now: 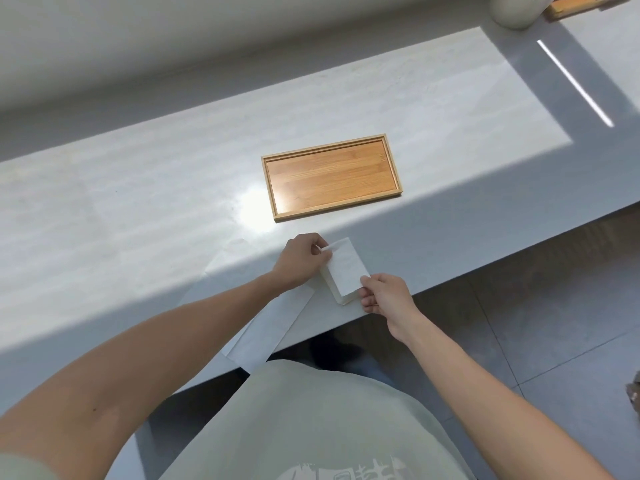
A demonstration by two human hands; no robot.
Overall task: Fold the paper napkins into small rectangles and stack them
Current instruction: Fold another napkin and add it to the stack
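A small white folded napkin [346,268] lies on top of a low stack of folded napkins [343,299] near the counter's front edge. My left hand [301,261] pinches the napkin's far left corner. My right hand [384,294] grips its near right corner, fingers under the stack's edge. To the left of the stack, larger flat napkins [270,330] lie partly under my left forearm and overhang the counter edge.
An empty bamboo tray [273,188] sits on the white counter [138,209] just beyond my hands. A pale cylindrical container [516,12] and another wooden tray [571,6] stand at the far right corner. The counter edge runs diagonally; grey floor tiles lie below right.
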